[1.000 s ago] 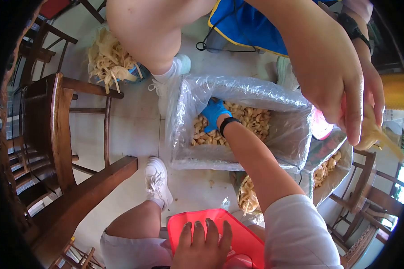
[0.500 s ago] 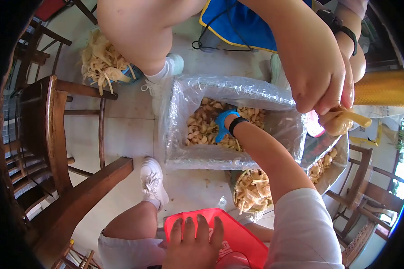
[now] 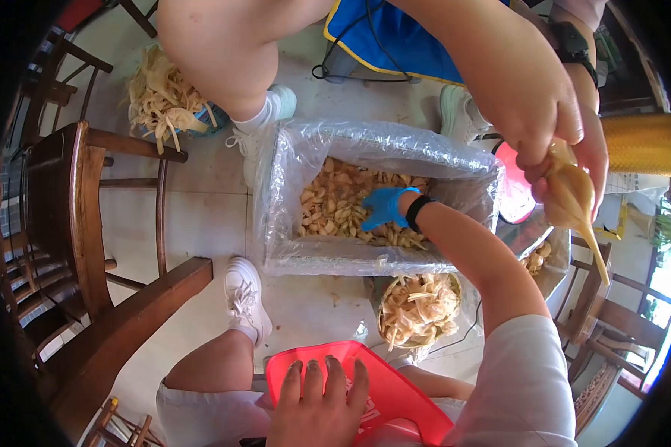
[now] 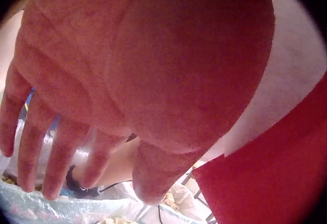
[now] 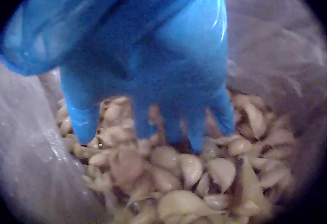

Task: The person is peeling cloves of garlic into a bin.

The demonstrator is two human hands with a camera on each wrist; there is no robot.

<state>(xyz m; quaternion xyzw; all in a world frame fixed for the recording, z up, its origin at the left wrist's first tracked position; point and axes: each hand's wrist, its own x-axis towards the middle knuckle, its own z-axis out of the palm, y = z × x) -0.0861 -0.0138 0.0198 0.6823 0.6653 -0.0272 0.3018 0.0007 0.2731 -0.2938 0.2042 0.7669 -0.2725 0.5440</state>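
Observation:
My right hand, in a blue glove, reaches into a plastic-lined bin. In the right wrist view its spread, mostly straight fingers point down into the loose garlic cloves, fingertips right among them. The cloves fill the left and middle of the bin floor, and the clear liner rises around them. My bare left hand is over a red cloth with white lettering at my lap. In the left wrist view its palm and loosely extended fingers show nothing held.
Across the bin, another person's hands hold a pale bulb with a long stalk. A basket of peelings stands by the bin's near side; another heap of peelings is at upper left. A wooden chair stands left.
My gloved hand has moved rightward through the cloves. The other person's hands have turned the bulb so its stalk points down. My left hand has stayed over the red cloth.

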